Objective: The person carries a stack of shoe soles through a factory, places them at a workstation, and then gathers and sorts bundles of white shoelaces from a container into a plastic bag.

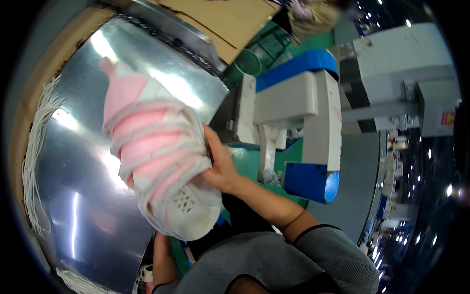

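Note:
A nested stack of pink and white shoe uppers (147,134) is held up over the shiny metal tabletop (63,191), slightly blurred. White toe pieces with small cut-outs lie at its lower end. My right hand (223,166) is closed on the stack's right side, thumb up along the edge and fingers reaching inside or behind. Below, my left forearm rises behind the stack. Only a sliver of my left hand (129,182) shows at the stack's left edge; the rest is hidden by the uppers.
White cords (36,157) hang in a bundle along the table's left rim. To my right stands a grey and white machine (286,100) with blue padded parts. Beyond it are a green mesh bin (248,62), cardboard (220,22) and another person (313,19).

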Motion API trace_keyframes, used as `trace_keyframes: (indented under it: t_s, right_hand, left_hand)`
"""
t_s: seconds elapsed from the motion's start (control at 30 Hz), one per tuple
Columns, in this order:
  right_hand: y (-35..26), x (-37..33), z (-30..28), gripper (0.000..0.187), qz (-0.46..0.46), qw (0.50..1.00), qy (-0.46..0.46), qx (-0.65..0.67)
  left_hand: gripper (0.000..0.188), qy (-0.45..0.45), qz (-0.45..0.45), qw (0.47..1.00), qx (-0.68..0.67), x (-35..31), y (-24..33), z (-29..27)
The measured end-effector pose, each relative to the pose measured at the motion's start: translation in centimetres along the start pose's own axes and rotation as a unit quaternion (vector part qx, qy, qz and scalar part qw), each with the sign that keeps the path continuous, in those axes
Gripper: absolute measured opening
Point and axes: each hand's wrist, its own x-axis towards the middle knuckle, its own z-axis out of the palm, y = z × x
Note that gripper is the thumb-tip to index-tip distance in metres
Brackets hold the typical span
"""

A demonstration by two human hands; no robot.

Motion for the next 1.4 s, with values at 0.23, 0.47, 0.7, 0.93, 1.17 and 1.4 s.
trace_keyframes:
  t_s: [0.23,0.47,0.7,0.93,1.17,1.4]
  right_hand:
    - [4.1,-16.4,-4.5,0.07,0.111,0.993,0.024,-0.007]
    - [12.4,-26.3,-5.2,0.07,0.294,0.947,0.11,0.069]
    - [19.7,-33.3,-4.8,0.071,0.439,0.883,0.122,0.116]
    - [20.5,-38.1,-5.3,0.093,0.461,0.865,-0.075,-0.184]
    - [20.9,-34.8,-8.6,0.088,0.191,0.899,-0.129,-0.372]
    - [21.5,-34.5,-7.7,0.065,0.058,0.955,-0.073,-0.28]
  left_hand:
    - [0.059,-0.071,0.06,0.977,-0.191,-2.9,4.5,5.7]
    - [0.072,-0.206,0.057,0.973,0.092,-5.6,6.4,14.6]
    - [0.06,-0.217,-0.024,0.965,0.144,-3.9,1.4,20.1]
    - [0.074,-0.184,0.062,0.939,0.285,0.7,-9.4,18.1]
    - [0.088,-0.026,0.071,0.894,0.441,-1.4,-8.8,24.9]
    - [0.094,-0.187,0.08,0.803,0.56,-0.9,-2.4,21.6]
